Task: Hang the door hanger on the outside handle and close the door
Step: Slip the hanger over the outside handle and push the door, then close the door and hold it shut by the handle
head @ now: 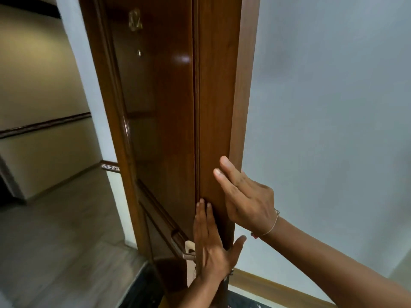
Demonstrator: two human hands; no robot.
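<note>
So the person's standing w/ the glossy dark-brown wooden door (pixel 160 107) swung partway open, its narrow edge facing the camera. The left hand (pixel 210 247) is lying flat along that edge, fingers straight, thumb wrapping round the far side, so it's resting on the door, not rly gripping. The right hand (pixel 246 196) is hovering just above the left fingertips, fingers loose and spread; can't tell if it's actually touching the wood. Neither hand is holding anything.

The pale cream card door hanger (pixel 190 266) is sitting right beside the left palm, on the corridor side. It looks like it's already hanging on the metal lever outside handle (pixel 178 244), tho the hand's covering part of it, so can't be 100% sure it's seated.

So imo the step in hand is the closing. Tips: get the thumb and fingertips off the door edge before it's meeting the frame, that's a classic pinch spot. Better to be moving a hand to the inside face or handle and pulling slow, so the hanger isn't swinging off the lever. Maybe glance at it first.
</note>
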